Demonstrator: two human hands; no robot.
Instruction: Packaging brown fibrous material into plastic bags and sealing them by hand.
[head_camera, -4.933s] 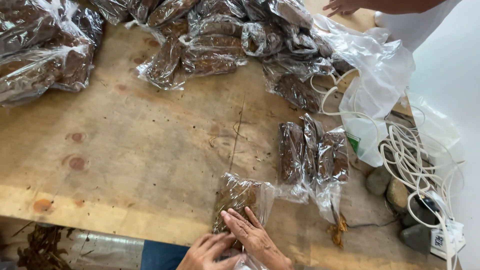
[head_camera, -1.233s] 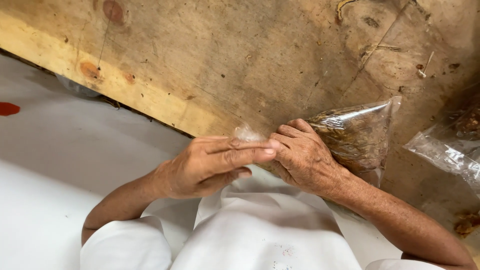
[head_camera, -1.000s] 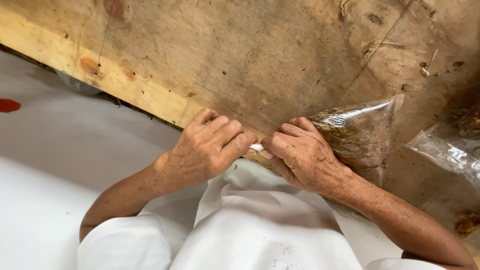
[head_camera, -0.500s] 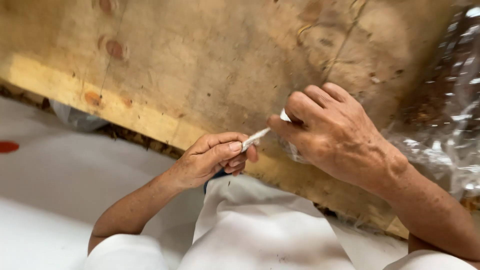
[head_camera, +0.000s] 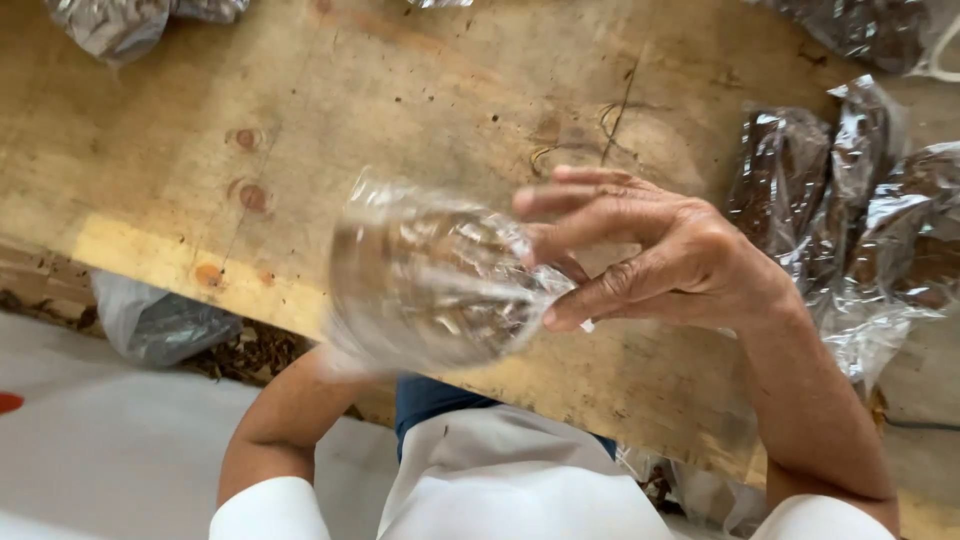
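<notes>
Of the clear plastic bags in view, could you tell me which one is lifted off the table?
The blurred bag held by the right hand; the others lie on the wooden table.

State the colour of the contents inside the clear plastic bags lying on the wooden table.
Dark brown, inside the clear plastic bags, in the head view.

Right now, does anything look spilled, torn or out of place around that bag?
Loose brown scraps lie spilled on the floor below the table edge, beside a crumpled plastic bag. The held bag in the right hand is motion-blurred; no tear visible.
</notes>
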